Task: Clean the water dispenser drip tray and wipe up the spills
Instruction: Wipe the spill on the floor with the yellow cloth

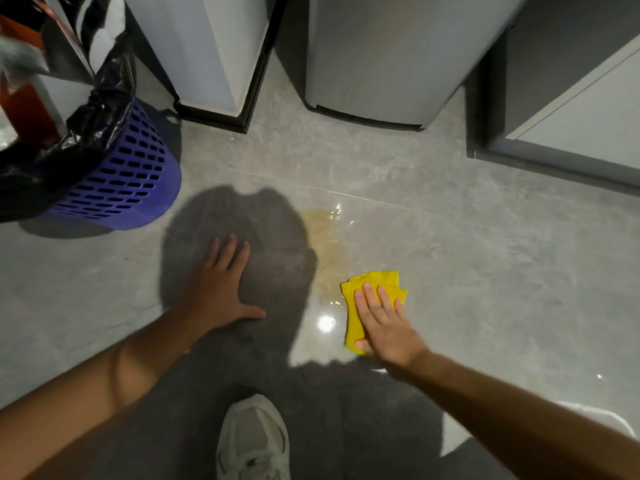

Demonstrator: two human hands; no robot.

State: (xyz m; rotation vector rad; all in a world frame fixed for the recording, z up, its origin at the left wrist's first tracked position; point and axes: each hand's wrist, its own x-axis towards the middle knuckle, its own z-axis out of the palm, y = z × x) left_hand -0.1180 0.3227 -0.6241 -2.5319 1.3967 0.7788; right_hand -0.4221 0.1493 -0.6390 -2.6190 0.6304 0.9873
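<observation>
A yellowish spill point(325, 251) shines on the grey tiled floor, in front of the grey water dispenser base point(370, 64). A folded yellow cloth point(375, 284) lies flat at the spill's near end. My right hand point(384, 323) presses down on the cloth, fingers spread over it. My left hand point(221, 285) rests flat on the bare floor to the left of the spill, fingers apart and holding nothing. No drip tray is in view.
A purple slotted bin point(128, 178) lined with a black bag stands at the left. A white cabinet base point(211, 64) sits beside the dispenser, another cabinet point(571, 109) at the right. My white shoe point(252, 441) is at the bottom centre.
</observation>
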